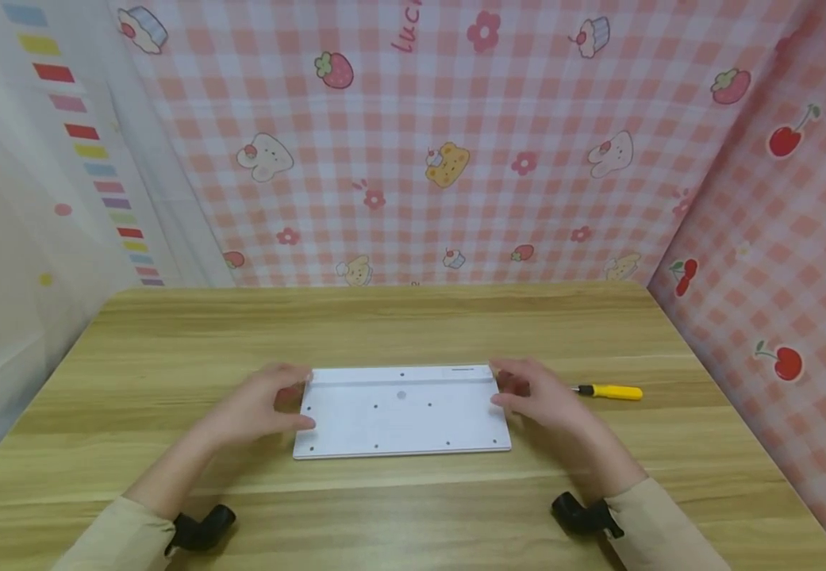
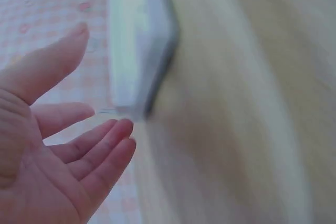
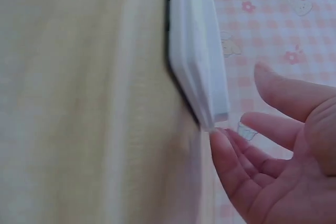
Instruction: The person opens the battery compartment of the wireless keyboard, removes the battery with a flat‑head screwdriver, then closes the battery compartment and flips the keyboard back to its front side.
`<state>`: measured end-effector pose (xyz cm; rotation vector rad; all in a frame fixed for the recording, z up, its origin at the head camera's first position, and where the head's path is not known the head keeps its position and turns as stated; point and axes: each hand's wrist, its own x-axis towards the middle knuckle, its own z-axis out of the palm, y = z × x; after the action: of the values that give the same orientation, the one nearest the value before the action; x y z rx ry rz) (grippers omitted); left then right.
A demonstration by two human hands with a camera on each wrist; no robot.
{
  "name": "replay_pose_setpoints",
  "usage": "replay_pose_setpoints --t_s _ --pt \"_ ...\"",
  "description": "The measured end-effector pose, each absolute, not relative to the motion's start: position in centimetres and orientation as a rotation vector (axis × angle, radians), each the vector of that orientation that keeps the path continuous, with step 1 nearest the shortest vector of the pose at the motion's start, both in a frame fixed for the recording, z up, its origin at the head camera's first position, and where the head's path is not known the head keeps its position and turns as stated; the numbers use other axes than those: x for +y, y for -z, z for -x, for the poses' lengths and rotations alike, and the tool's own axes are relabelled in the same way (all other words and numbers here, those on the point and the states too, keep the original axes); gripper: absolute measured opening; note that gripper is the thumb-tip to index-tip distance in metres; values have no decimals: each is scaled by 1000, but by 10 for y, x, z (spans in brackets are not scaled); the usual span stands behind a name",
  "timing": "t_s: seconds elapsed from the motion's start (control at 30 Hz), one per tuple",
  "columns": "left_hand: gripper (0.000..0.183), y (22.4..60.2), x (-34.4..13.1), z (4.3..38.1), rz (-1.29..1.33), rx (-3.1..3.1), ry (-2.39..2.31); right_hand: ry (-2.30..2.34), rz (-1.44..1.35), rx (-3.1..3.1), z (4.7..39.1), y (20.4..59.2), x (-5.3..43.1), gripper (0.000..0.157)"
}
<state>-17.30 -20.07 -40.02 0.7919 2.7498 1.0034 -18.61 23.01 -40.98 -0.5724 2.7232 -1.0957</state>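
Note:
A white keyboard (image 1: 413, 424) lies underside up on the table, with several small dark screw holes over its back and a raised strip along the far edge. My left hand (image 1: 259, 404) is at its left end, thumb over the near part and fingers by the far left corner. In the left wrist view the fingers (image 2: 107, 153) are spread and loosely bent beside that end, holding nothing. My right hand (image 1: 544, 400) mirrors this at the right end. One fingertip is right at the keyboard's corner in the right wrist view, the thumb (image 3: 289, 95) standing apart.
A yellow-handled screwdriver (image 1: 616, 392) lies to the right of the right hand, its tip hidden behind that hand. The wooden table (image 1: 398, 515) ends at a pink checked cloth (image 1: 413, 214) at the back. Another patterned cloth (image 1: 762, 301) hangs along the right side.

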Motion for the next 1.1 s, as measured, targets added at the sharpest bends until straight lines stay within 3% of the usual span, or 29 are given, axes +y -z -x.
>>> replay_pose_setpoints --t_s 0.13,0.37,0.67,1.1 --pt "65 395 -191 179 -785 2808 -1110 1161 598 2775 189 405 225 48" --pt "59 398 -161 190 -896 2814 -1268 1274 621 2768 200 404 215 42" --pt "60 410 -130 200 -913 2674 -1502 1325 607 2702 212 413 208 38" --pt "61 419 -109 216 -897 2545 -1499 1326 496 2673 221 422 201 18"
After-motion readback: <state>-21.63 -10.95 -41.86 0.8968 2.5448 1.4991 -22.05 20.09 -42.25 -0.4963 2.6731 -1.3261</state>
